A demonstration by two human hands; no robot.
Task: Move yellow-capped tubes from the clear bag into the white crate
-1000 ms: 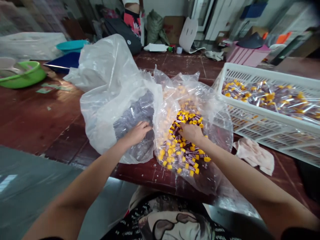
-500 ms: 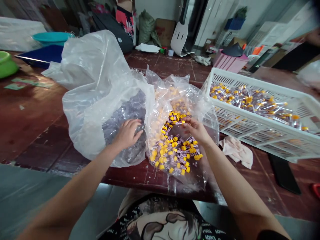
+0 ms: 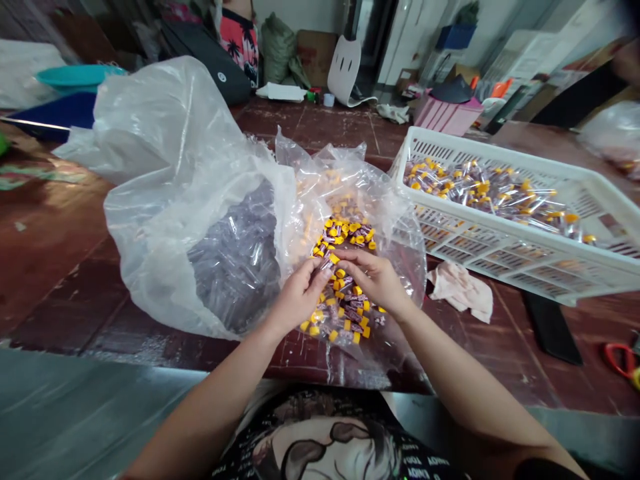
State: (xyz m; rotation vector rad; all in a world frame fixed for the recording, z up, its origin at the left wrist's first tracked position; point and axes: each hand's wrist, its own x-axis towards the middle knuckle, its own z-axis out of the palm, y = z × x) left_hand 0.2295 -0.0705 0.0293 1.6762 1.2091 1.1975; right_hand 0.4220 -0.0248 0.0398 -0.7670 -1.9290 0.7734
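Note:
My left hand (image 3: pixel 300 292) and my right hand (image 3: pixel 376 279) meet above an open clear bag (image 3: pixel 393 200) of small yellow-capped tubes (image 3: pixel 345 230). Between their fingertips is one small yellow-capped tube (image 3: pixel 327 262) with a purple-and-white body. My right fingers pinch it at the yellow cap, and my left thumb and fingers close around its body end. Whether a clear sleeve is also in my left fingers cannot be made out. Left of my hands, a large whitish plastic bag (image 3: pixel 150 220) gapes open, filled with clear plastic tubes (image 3: pixel 235 260).
A white slotted crate (image 3: pixel 480 247) at the right holds many clear tubes with yellow caps. In front of it lie a pale pink cloth (image 3: pixel 463 290), a black flat object (image 3: pixel 553 327) and red-handled scissors (image 3: pixel 620 360). Behind stands a pink bin (image 3: pixel 445 115).
My left hand has left the bag of clear tubes and moved right to meet my right hand. My right hand has drawn slightly left and down, holding the yellow-capped tube. The view has shifted slightly.

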